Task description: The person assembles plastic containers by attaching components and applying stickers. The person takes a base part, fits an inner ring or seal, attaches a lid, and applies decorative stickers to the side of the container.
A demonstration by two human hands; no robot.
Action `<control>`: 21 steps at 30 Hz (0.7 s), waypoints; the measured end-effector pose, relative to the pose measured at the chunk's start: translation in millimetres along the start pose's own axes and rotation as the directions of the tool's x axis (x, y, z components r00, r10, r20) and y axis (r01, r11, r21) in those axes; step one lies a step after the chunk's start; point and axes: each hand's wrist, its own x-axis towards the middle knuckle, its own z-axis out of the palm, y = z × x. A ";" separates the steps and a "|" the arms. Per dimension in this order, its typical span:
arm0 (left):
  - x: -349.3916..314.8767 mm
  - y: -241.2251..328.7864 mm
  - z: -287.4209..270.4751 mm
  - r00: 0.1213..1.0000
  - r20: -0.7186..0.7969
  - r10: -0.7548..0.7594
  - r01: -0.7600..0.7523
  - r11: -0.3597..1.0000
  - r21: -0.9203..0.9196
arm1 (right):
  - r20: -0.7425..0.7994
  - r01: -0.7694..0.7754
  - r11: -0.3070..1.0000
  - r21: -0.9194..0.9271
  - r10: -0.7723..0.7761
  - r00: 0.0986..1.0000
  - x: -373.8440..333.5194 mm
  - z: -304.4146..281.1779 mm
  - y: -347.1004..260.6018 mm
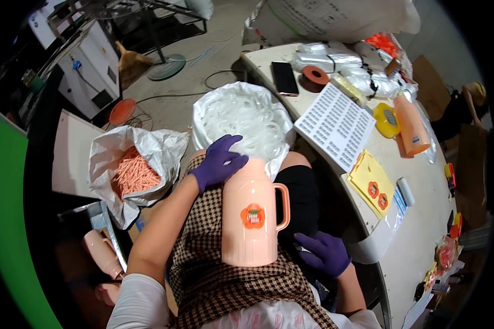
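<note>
Off-white under the lamps, the long surface (422,214) curves from 1 o'clock round to 5 in my head feed, with a bulky pale sack (335,22) filling its far end at 1. Dead at 12 sits a white bag (201,113) heaped with clear rings (241,123), and at 9 a second bag (107,145) holds peach-coloured sticks (134,175). Just below centre, at 6 o'clock, a glossy peach jug (241,241) lies across the lap, its neck toward 12 and its handle (283,207) at the 3 o'clock side. My left grip, purple-gloved (219,162), touches the neck at about 11, fingers spread over it; whether it truly clasps the jug I can't tell. At 4 to 5, the right grip (326,254) is half curled and apart from the jug; I can't make out whether anything sits inside. As I judge it, the handle and a flower sticker (253,216) are already on this jug, while its mouth blurs into the bag, so any fitting there is unclear. Another peach body (100,252) waits at 8, and yellow sheets (368,172) at 3 carry two unused flower labels (373,189).
</note>
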 end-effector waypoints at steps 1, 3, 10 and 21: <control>1.3 18.0 8.1 0.998 -0.055 -0.029 0.022 0.992 -0.124 | -0.092 -0.073 0.995 0.070 0.079 0.993 -13.9 0.2 4.1; 6.2 60.6 -10.0 0.987 -0.059 0.148 -0.157 0.965 -0.210 | -0.287 -0.200 0.952 0.231 0.263 0.921 -35.8 2.6 9.7; 46.1 100.7 30.9 0.981 0.018 -0.193 0.170 0.904 0.391 | -0.600 -0.269 0.963 -0.008 0.211 0.772 1.0 -37.0 43.7; 124.2 139.2 103.2 0.853 0.136 0.504 -0.514 0.767 0.383 | -0.567 -0.450 0.893 -0.011 0.365 0.739 110.7 -85.7 144.3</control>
